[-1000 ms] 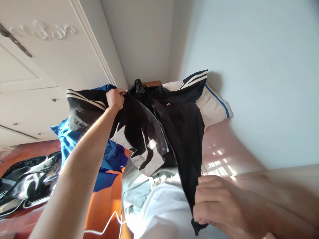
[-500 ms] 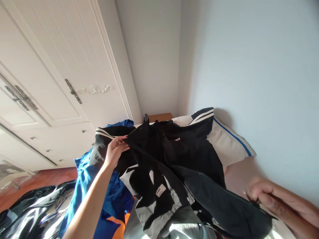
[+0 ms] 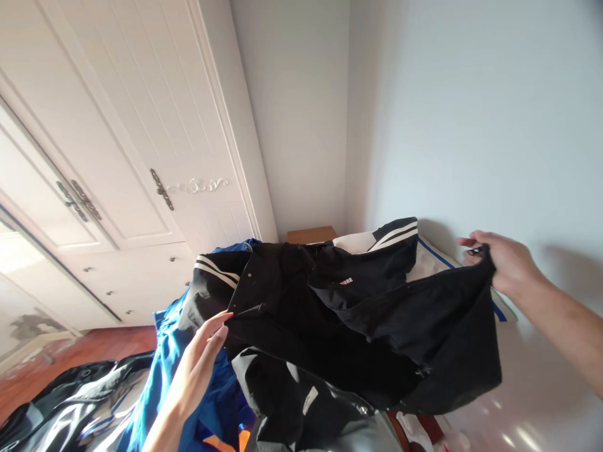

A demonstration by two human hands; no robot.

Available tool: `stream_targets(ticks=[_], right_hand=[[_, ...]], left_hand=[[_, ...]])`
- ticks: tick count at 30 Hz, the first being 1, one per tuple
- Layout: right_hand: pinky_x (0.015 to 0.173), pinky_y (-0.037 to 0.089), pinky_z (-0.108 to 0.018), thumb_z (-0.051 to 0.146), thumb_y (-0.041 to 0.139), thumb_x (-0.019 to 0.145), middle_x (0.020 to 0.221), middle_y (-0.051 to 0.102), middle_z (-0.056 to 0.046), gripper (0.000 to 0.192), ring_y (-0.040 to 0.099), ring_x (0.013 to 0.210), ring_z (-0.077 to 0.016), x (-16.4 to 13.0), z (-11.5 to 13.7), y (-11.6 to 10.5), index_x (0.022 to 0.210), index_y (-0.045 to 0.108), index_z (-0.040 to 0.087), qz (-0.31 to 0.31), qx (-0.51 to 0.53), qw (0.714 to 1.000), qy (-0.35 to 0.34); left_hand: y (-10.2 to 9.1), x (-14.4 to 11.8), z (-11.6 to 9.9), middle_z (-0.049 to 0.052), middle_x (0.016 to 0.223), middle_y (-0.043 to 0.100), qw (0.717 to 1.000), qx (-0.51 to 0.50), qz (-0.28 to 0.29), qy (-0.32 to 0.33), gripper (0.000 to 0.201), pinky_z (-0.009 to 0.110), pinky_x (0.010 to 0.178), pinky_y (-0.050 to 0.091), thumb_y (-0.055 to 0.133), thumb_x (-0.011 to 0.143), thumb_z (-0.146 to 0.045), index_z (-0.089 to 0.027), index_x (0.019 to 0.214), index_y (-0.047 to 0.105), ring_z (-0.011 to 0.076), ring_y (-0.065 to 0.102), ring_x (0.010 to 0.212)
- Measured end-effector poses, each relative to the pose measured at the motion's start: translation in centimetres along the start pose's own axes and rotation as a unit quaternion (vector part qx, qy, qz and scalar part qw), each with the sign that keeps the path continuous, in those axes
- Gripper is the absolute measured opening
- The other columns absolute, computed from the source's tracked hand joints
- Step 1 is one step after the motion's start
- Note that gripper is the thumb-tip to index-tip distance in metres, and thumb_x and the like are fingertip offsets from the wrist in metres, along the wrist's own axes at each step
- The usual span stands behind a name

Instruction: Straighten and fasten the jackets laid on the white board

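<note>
- Nearest to the viewer, the left hand [image 3: 200, 367] rises from below the black jacket [image 3: 358, 314], palm flat and fingers spread loose, the fingertips [image 3: 225, 319] just touching the jacket's left front edge; half a second ago this hand was pinching that edge, and now its grip is apart.
- The black jacket hangs spread across the middle of the view, lifted at its right side; earlier it lay lower and more bunched.
- Left of the jacket and partly under it lies one blue garment [image 3: 162, 370] with an orange patch.
- Further left of the jacket, one shiny black bag [image 3: 61, 402] lies on the red-brown floor [image 3: 85, 348].
- At the jacket's right corner, the right hand [image 3: 504, 263] has its grip clamped on the hem, holding it up; half a second ago that hand was low at the frame's lower right, and it has swung up and outward.
- Behind the jacket, one white pillow [image 3: 436, 263] with a blue stripe shows, and beyond it one small wooden nightstand [image 3: 311, 235].
- Behind and to the left of the jacket stands the white wardrobe [image 3: 108, 157], with three dark metal handles counted on its doors.
- Two hands in all, both the person's own.
</note>
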State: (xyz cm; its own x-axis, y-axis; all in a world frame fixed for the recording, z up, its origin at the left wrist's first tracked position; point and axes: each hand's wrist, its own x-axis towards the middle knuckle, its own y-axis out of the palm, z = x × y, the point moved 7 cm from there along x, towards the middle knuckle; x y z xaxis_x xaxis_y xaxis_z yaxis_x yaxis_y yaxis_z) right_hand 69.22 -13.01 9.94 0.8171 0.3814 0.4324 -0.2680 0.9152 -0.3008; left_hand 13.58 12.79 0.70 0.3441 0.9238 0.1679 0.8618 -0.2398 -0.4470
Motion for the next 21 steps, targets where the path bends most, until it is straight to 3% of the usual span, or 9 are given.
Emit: stream_targets(ticks=[3,6,8,10,13,14,16,18,21], right_hand=[[0.057,0.039,-0.032,0.052,0.05,0.095,0.092,0.07,-0.021,0.038,0.054,0.056,-0.0085,2.4,1.0,3.0,0.083,0.051,0.015,0.043,-0.038,0.998,0.013],[0.084,0.048,-0.035,0.061,0.059,0.09,0.123,0.064,-0.025,0.059,0.066,0.106,-0.0279,3.3,2.7,7.6,0.113,0.061,0.007,0.141,-0.194,0.969,-0.059],[0.105,0.046,-0.042,0.066,0.069,0.081,0.151,0.043,-0.029,0.089,0.051,0.135,-0.0392,2.1,3.5,11.7,0.143,0.048,0.004,0.241,-0.29,0.918,-0.123],[0.12,0.034,-0.052,0.067,0.079,0.069,0.166,0.014,-0.028,0.122,0.03,0.15,-0.0432,-0.8,3.5,16.0,0.161,0.027,0.006,0.357,-0.344,0.85,-0.179],[0.125,0.006,-0.064,0.064,0.083,0.063,0.167,-0.009,-0.02,0.143,0.0,0.157,-0.0418,-6.5,1.6,21.1,0.166,0.002,0.009,0.505,-0.42,0.722,-0.218],[0.124,0.002,-0.067,0.062,0.086,0.059,0.167,-0.011,-0.02,0.147,-0.005,0.157,-0.043,-7.9,0.8,22.1,0.166,0.0,0.011,0.522,-0.441,0.699,-0.213],[0.119,0.001,-0.074,0.057,0.09,0.053,0.167,-0.014,-0.019,0.152,-0.007,0.155,-0.0465,-9.5,-1.1,23.3,0.166,-0.002,0.014,0.526,-0.477,0.682,-0.174],[0.119,0.01,-0.074,0.056,0.089,0.054,0.167,-0.015,-0.019,0.152,-0.002,0.156,-0.0474,-9.8,-2.6,23.4,0.166,-0.004,0.014,0.51,-0.49,0.694,-0.135],[0.12,0.032,-0.057,0.05,0.085,0.063,0.167,0.01,-0.024,0.134,0.023,0.153,-0.043,-9.3,-3.3,22.8,0.166,0.011,0.006,0.483,-0.464,0.728,-0.144]], left_hand=[[1.4,0.2,-0.8,0.006,0.155,0.053,0.996,0.082,-0.007,0.021,0.075,0.053,0.114,0.047,0.065,0.081,-0.067,-0.034,0.147,0.05,0.0354,0.054,0.139],[4.7,1.0,-1.2,0.017,0.164,0.038,0.986,0.163,0.005,0.043,0.111,0.055,0.118,0.041,0.07,0.076,-0.067,-0.025,0.163,0.016,0.0369,0.04,0.149],[7.2,1.7,-1.0,0.024,0.166,0.03,0.973,0.227,0.02,0.039,0.128,0.058,0.121,0.036,0.074,0.07,-0.065,-0.017,0.164,0.001,0.04,0.034,0.151],[9.4,2.1,-0.7,0.029,0.164,0.029,0.955,0.294,0.027,0.033,0.139,0.061,0.124,0.026,0.08,0.064,-0.059,-0.011,0.163,-0.006,0.0418,0.03,0.152],[11.7,2.2,-0.3,0.031,0.159,0.038,0.927,0.368,0.043,0.053,0.145,0.065,0.125,0.019,0.083,0.06,-0.049,-0.008,0.162,-0.012,0.0421,0.028,0.153],[11.8,2.1,-0.3,0.031,0.159,0.037,0.92,0.384,0.023,0.071,0.141,0.065,0.124,0.023,0.082,0.063,-0.046,-0.008,0.162,-0.012,0.0422,0.027,0.154],[10.7,1.9,-0.4,0.03,0.163,0.029,0.9,0.416,-0.063,0.112,0.127,0.063,0.122,0.027,0.074,0.07,-0.037,-0.007,0.163,-0.007,0.0413,0.02,0.156],[9.2,1.6,-0.2,0.027,0.166,0.022,0.871,0.449,-0.138,0.14,0.112,0.063,0.123,0.024,0.068,0.073,-0.029,-0.006,0.164,0.006,0.0397,0.014,0.158],[8.7,1.7,1.2,0.022,0.161,0.039,0.862,0.473,-0.111,0.147,0.087,0.071,0.121,0.016,0.066,0.075,-0.024,-0.011,0.156,0.038,0.0422,0.02,0.156]])
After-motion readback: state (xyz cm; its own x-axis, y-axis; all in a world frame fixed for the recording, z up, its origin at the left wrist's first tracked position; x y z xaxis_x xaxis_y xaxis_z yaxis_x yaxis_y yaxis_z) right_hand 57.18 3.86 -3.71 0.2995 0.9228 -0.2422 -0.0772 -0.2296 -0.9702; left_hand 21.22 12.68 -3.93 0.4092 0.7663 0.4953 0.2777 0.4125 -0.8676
